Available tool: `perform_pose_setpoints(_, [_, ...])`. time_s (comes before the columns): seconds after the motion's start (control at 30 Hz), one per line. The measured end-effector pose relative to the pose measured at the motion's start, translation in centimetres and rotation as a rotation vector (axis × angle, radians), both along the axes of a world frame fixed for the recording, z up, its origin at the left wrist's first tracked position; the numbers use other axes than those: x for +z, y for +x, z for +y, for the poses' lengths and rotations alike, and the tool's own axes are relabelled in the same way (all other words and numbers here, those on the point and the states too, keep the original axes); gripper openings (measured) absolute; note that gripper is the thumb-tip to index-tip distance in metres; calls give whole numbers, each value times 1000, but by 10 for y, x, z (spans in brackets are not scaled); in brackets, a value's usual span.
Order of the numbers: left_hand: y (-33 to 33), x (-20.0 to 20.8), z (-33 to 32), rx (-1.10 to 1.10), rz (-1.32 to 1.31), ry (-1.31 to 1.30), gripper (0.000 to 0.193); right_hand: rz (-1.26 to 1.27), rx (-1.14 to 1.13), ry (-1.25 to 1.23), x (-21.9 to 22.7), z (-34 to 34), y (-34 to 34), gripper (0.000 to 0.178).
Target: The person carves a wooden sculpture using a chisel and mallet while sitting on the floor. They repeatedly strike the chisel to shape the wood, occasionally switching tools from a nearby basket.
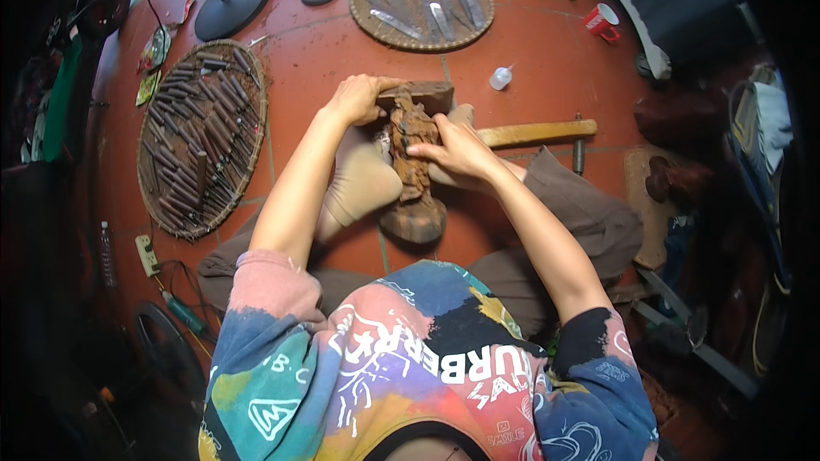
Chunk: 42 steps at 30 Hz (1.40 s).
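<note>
Between my feet on the floor stands a rough brown block (412, 154), caked and worn, with a rounded lower end; its exact kind I cannot tell. A flat brown crosspiece (431, 96) lies across its far end. My left hand (360, 101) is closed on the left end of that crosspiece, its fingertips partly hidden. Around the block's right side bends my right hand (464, 147), with the thumb laid over the front. Socked feet (363, 175) press close to the block. To the right, a hammer (538, 132) with a pale wooden handle rests on the floor.
A round woven tray (260, 119) at the left bears many dark handles. Another tray (389, 38) at the far side carries metal blades. Beyond my right hand are a small squeeze bottle (500, 78) and a red mug (602, 22). A power strip (147, 254) lies at left.
</note>
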State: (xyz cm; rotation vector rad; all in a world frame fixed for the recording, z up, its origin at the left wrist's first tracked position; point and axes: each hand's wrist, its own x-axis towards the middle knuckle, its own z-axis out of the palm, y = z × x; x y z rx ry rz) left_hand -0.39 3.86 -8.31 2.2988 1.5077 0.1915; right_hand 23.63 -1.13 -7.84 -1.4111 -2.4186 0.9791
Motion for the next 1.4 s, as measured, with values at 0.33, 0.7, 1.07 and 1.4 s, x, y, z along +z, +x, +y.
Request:
perform_pose_setpoints(0.33, [-3,-12,-41,104,-38,49,59,252,154,-193,15,-8,24,56])
perform_pose_setpoints(0.7, [-234,21,-137,1073,212,183,36,-875,100,279,-18,36,200,44])
perform_pose_setpoints(1.07, [-311,-7,-168,1176,298,94,35,-1169,161,403,-54,48,196,45])
perform_pose_setpoints(1.4, [-332,-15,-139,1352,-109,-3,77,-948,8,445,-67,42,213,52])
